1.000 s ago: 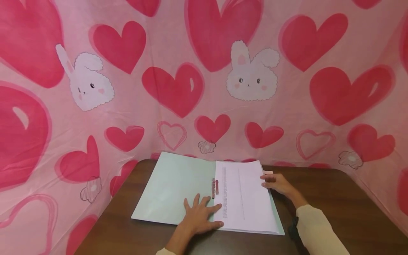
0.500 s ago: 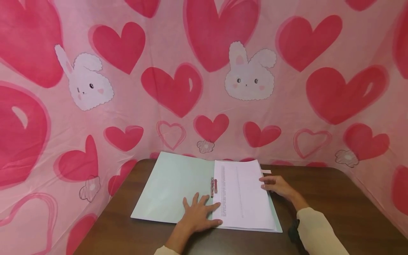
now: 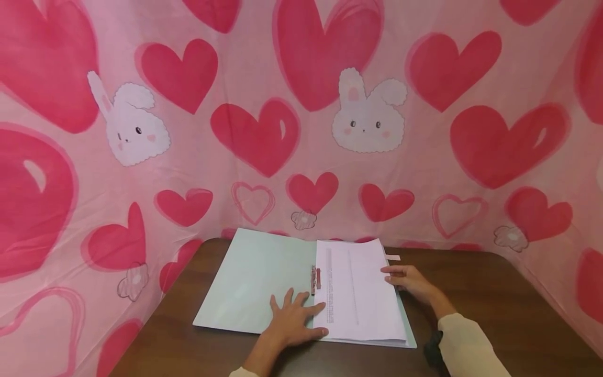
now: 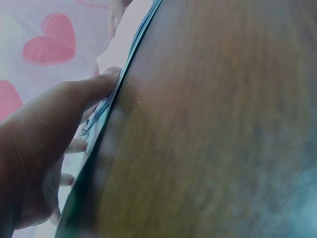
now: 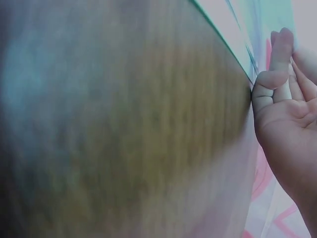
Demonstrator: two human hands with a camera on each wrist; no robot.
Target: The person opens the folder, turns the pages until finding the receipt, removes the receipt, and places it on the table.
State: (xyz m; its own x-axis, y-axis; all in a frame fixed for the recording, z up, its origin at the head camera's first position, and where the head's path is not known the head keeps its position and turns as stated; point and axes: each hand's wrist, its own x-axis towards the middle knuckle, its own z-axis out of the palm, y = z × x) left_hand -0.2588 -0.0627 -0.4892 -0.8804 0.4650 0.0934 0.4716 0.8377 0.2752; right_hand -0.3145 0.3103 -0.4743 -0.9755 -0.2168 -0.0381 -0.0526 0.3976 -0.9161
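A pale green folder (image 3: 259, 283) lies spread open on the brown table, with printed white sheets (image 3: 372, 298) on its right half. Beside the sheets' left edge is a red and metallic fastener (image 3: 316, 278). My left hand (image 3: 292, 319) rests with fingers spread across the folder's fold, thumb and index finger on the sheets; in the left wrist view this hand (image 4: 44, 134) lies along the folder's near edge. My right hand (image 3: 412, 283) pinches the sheets' right edge; the right wrist view shows that hand (image 5: 290, 109) with some fingers bent.
A small pale pink tab (image 3: 393, 257) sticks out past the sheets' upper right edge. Bare brown tabletop (image 3: 509, 309) extends right of the folder. Behind the table hangs a pink cloth (image 3: 424, 157) with hearts and rabbits. Something dark (image 3: 433, 348) is by the right sleeve.
My right hand has shifted slightly toward me along the sheets' edge, uncovering more of the pink tab. My left hand stays in the same place on the folder.
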